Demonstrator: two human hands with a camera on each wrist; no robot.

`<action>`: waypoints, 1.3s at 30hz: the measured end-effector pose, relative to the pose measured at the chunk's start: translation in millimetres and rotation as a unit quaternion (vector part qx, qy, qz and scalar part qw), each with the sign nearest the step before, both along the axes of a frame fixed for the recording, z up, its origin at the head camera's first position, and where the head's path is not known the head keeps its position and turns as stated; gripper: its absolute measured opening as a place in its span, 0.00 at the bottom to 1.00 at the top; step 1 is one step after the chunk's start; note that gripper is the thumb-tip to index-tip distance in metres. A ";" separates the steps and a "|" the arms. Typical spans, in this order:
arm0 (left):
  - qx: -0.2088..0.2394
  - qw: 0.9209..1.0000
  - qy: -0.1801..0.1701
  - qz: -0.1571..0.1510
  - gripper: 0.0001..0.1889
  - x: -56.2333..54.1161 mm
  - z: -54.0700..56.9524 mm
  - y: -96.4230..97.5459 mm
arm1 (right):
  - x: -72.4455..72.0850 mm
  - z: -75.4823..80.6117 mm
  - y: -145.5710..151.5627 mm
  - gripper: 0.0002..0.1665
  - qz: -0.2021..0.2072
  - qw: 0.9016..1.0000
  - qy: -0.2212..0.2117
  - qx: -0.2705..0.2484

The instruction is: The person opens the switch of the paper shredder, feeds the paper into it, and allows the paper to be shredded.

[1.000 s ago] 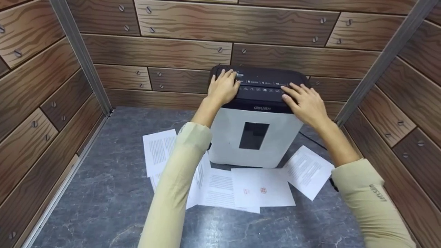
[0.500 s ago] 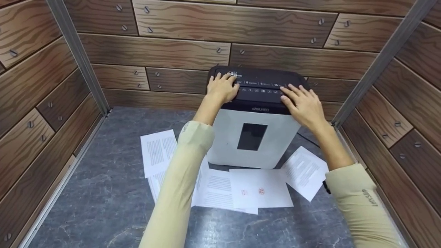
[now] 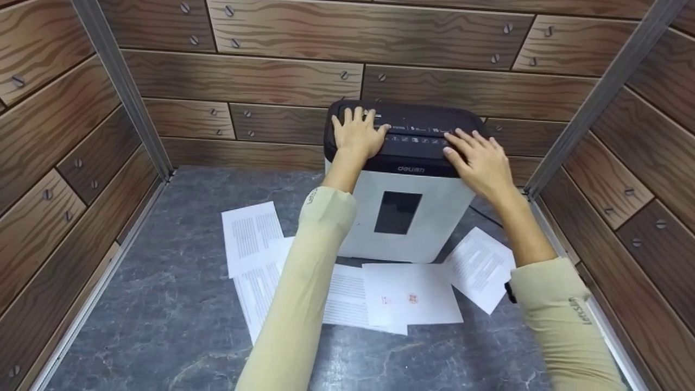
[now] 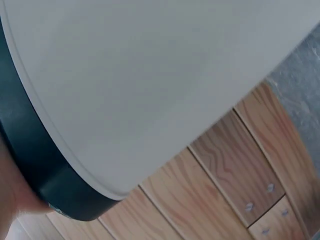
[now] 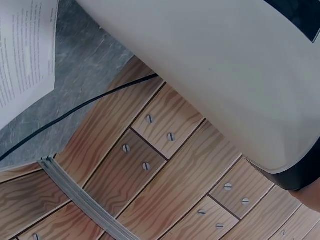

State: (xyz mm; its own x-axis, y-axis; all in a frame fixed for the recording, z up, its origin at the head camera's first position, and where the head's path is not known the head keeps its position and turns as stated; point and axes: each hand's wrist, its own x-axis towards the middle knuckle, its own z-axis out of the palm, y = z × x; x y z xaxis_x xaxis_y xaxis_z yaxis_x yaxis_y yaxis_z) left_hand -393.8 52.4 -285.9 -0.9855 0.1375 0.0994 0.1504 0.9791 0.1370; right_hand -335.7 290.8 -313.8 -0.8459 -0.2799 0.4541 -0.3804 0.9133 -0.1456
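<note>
The left hand [image 3: 359, 136] lies with its fingers straight and spread on the black plastic top [image 3: 415, 153] of a tall, boxy white machine [image 3: 403, 183]; the right hand [image 3: 480, 163], fingers extended and uncurled, rests over the opposite end. Neither grips anything, and the machine stands upright directly under both sets of fingers.

The step looks like steadying or setting the machine. To do it well, I'd press evenly through both palms, since a tall body may tip if one end takes more push. The pale printed icons [image 3: 415, 140] between the fingers are best left uncovered. White printed paper sheets [image 3: 412, 293] lie well below the fingers, around the near foot (any sliding could crease them), and a thin black cable [image 5: 82, 106] trails below the right fingers, so avoid dragging it.
</note>
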 end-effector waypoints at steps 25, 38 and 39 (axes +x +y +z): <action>0.008 0.999 -0.031 -0.042 0.30 -1.9 4.5 -4.5 | 0.5 1.2 5.0 0.45 0.011 1.000 -0.015 -0.006; 0.033 0.996 -0.032 -0.074 0.29 -2.1 6.2 -3.1 | 0.6 2.2 5.1 0.46 0.011 1.000 -0.018 -0.009; 0.032 0.996 -0.030 -0.072 0.29 -2.5 5.7 -1.8 | 0.4 2.1 5.5 0.46 0.010 1.000 -0.018 -0.009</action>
State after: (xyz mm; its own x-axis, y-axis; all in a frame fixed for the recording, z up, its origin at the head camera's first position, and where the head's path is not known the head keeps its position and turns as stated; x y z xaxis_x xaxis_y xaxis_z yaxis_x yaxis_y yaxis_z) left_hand -396.3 50.6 -280.2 -0.9605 0.2728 0.0543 0.2781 0.9371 0.2110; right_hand -335.3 296.3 -311.7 -0.8559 -0.2883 0.4293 -0.3921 0.9031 -0.1753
